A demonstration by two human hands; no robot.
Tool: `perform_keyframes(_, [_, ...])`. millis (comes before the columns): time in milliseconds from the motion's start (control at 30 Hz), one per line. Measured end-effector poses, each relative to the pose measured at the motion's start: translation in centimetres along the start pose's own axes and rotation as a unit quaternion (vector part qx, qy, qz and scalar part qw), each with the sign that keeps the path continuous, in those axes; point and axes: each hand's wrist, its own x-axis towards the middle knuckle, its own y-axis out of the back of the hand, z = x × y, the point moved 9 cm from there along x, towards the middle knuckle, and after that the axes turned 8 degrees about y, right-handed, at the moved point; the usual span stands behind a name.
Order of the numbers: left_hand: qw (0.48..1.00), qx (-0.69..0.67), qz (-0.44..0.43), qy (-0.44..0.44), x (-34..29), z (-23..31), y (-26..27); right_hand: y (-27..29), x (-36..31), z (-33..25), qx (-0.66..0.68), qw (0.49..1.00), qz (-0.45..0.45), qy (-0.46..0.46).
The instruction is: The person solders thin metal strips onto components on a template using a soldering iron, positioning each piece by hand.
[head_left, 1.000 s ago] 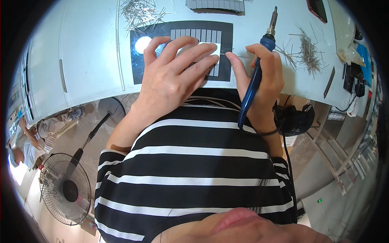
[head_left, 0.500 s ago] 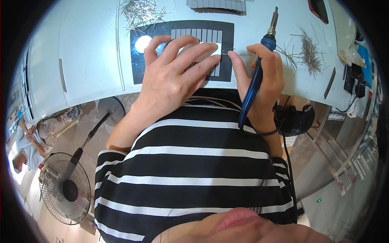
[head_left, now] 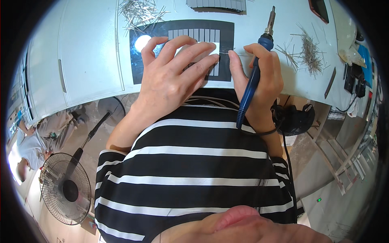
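Observation:
My left hand (head_left: 176, 73) lies over a row of narrow grey strips (head_left: 198, 35), fingers spread and bent, the tips resting on a white piece (head_left: 211, 47) that crosses the strips. Beneath them is a dark rectangular mat (head_left: 226, 32) with a pale edge. In my right hand (head_left: 265, 77) is a blue soldering iron (head_left: 252, 89), its metal tip pointing away from me. The right thumb and index finger are apart. A thin metal wire (head_left: 227, 53) runs from the strips toward that thumb; whether it is gripped I cannot tell.
Loose thin wires (head_left: 139, 14) lie piled at the far left, and another wire pile (head_left: 311, 54) sits to the right. A stack of grey strips (head_left: 216, 5) is at the back. The iron's cable (head_left: 286, 150) hangs by my right side. A fan (head_left: 67, 188) stands at lower left.
The soldering iron and my right hand have moved slightly left. My left hand, the strips and the white piece have shifted a little left too. A person at far left has moved.

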Motion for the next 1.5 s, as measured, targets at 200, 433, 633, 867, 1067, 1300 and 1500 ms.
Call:
perform_keyframes(200, [1.0, -0.004, 0.002, -0.006, 0.04, 0.04, 0.02, -0.03, 0.0, 0.01, 0.0, 1.0, 0.002, -0.006])
perform_keyframes(433, [1.0, -0.003, 0.007, -0.01, 0.16, 0.17, 0.12, -0.02, 0.05, -0.11, -0.003, 1.0, 0.003, 0.0])
perform_keyframes(633, [1.0, -0.003, 0.008, -0.008, 0.28, 0.23, 0.17, -0.07, 0.05, -0.11, -0.002, 1.0, 0.004, -0.001])
perform_keyframes(867, [1.0, 0.004, 0.019, -0.003, 0.36, 0.24, 0.15, -0.05, 0.09, -0.15, -0.001, 1.0, 0.004, 0.003])
perform_keyframes(1067, [1.0, 0.0, 0.008, 0.002, 0.44, 0.21, 0.14, -0.06, 0.04, -0.19, 0.001, 1.0, 0.007, 0.008])
perform_keyframes(1300, [1.0, 0.004, 0.005, 0.003, 0.54, 0.32, 0.05, -0.03, 0.05, -0.19, 0.003, 1.0, 0.006, 0.012])
perform_keyframes(1500, [1.0, 0.014, 0.005, 0.001, 0.52, 0.42, -0.06, 0.02, 0.08, -0.27, 0.004, 1.0, 0.002, 0.014])
